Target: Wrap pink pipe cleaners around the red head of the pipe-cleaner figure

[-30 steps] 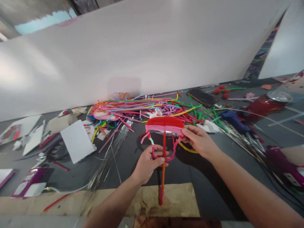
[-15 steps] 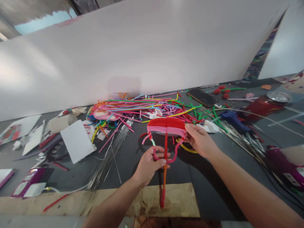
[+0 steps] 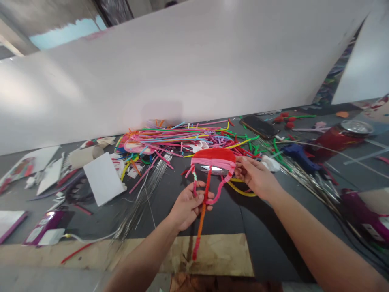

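A pipe-cleaner craft piece (image 3: 214, 155) hangs in front of me, with a rounded red top, a pink band below it and a shiny silvery patch under the band. A red-to-orange pipe-cleaner stem (image 3: 201, 221) runs down from it, and twisted pink strands curve from both sides to the stem. My left hand (image 3: 189, 206) is closed in a pinch where the strands meet the stem. At the right edge of the pink band, my right hand (image 3: 257, 176) has its fingertips closed on the piece; the exact grip is partly hidden.
Behind the piece lies a pile of colourful pipe cleaners (image 3: 173, 138). Thin wires (image 3: 146, 198) and a white card (image 3: 102, 179) are to the left. A phone (image 3: 259, 126), a blue glue gun (image 3: 300, 157) and a red can (image 3: 340, 140) stand or lie rightward. Brown paper (image 3: 225, 253) covers the near edge.
The stem's lower end has swung to the left and the piece is tilted. My left hand has shifted slightly left; my right hand stays at the right edge. The view has shifted a little.
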Motion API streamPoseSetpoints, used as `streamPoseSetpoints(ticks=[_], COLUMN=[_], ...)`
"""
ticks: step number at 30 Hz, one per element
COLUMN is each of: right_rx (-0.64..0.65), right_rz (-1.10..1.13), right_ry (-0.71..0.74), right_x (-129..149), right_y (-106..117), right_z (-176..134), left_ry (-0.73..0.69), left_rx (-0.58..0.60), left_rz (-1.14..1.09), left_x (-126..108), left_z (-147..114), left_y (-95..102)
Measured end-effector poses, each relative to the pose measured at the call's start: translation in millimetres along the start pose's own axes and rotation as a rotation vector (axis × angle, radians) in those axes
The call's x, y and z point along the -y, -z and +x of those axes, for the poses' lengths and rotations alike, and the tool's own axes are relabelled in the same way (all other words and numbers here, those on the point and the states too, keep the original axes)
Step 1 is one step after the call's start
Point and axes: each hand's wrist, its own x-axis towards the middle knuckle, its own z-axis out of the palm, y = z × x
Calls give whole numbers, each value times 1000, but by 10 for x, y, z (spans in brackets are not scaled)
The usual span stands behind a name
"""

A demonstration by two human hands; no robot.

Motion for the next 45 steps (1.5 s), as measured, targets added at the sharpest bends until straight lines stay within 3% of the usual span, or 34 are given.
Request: streamPoseSetpoints(ticks=[6, 10, 17, 21, 26, 29, 35, 38, 41, 45], right_rx=[79, 139, 270, 330, 334, 339, 246, 197, 101, -92], right_rz=[-177, -416, -676, -606, -304, -176, 6, 11, -57, -298], right_ry=[58, 150, 322, 289, 70, -15, -26, -43, -32, 112], right_x=[-47, -96, -165, -174, -168, -179, -133, -97, -97, -117], right_y=[-30, -77, -152, -203, -274, -300, -257, -203, -141, -43], right_z=[-59, -112, -207, -266, -319, -318, -227, -156, -87, -77], left_ry=[52, 39, 30, 75, 105, 166, 349, 429, 530, 576], left_rx=[135, 89, 74, 109, 221, 287, 468, 496, 480, 508], left_rz=[-344, -350, -293, -270, -271, -217, 16, 52, 152, 211], left_x=[-166, -125, 153, 330, 519, 512, 187, 62, 43, 114], left_z=[-71, -170, -350, -408, -448, -418, -32, 167, 214, 127], left_y=[80, 83, 23, 10, -79, -145, -81, -1, 50, 44])
